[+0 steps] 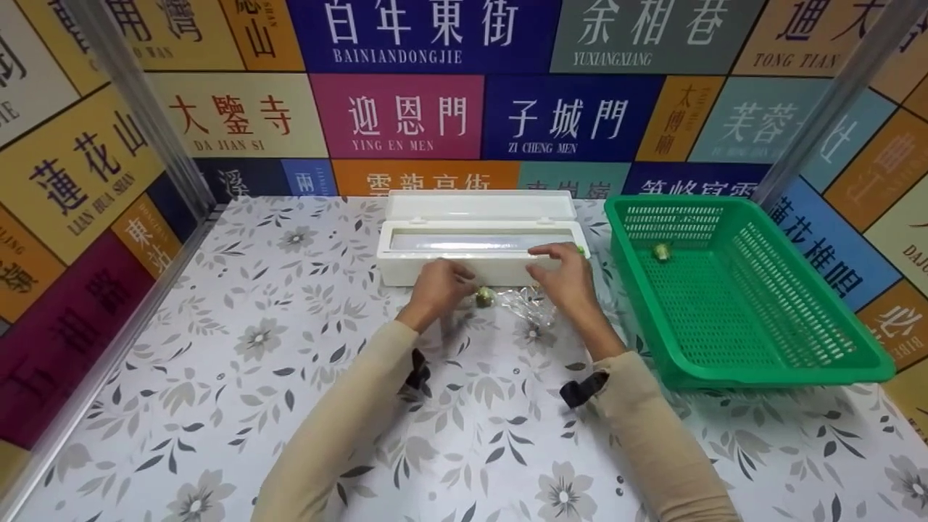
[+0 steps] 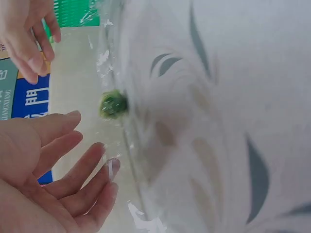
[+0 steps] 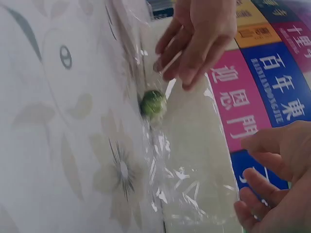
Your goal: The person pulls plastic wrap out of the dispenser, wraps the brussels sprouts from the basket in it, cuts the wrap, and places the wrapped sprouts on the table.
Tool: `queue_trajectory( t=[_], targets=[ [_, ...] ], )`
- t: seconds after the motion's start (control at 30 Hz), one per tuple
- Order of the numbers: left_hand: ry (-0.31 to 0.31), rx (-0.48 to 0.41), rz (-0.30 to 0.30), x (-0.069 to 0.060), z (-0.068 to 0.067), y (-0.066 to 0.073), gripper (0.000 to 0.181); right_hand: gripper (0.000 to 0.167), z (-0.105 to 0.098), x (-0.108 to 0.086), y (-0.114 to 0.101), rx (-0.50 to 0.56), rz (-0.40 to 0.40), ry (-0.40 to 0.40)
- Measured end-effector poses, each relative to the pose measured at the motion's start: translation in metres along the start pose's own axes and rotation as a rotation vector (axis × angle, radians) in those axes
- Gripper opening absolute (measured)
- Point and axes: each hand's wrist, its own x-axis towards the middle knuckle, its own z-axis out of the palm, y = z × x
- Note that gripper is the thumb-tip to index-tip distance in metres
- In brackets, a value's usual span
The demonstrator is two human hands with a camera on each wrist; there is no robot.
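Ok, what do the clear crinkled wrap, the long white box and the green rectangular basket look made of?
Clear crinkled wrap: thin, glossy plastic film, judging by its transparent folds and glints. Long white box: probably rigid plastic, smooth, with crisp straight edges. Green rectangular basket: likely moulded plastic with a slight sheen, given its even colour and regular perforations.

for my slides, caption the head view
Left hand and right hand near green item and clear film by a white box
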Motion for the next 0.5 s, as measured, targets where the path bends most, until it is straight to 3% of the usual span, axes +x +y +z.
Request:
queue_trajectory(
  t=[0.13,0.27,0.5],
  targets=[
    [0.012,0.019,0.013,0.001,-0.007,0.004,0.023,0.028,-0.011,0.004,0.01,0.094,-0.033,0.119],
    [0.018,0.014,0.019,0.002,-0.013,0.009,0.024,0.035,-0.017,0.008,0.021,0.136,-0.039,0.169],
    [0.056,-0.066,0.06,0.008,-0.017,0.021,0.025,0.061,-0.028,0.018,0.042,0.123,0.071,0.09]
  ],
)
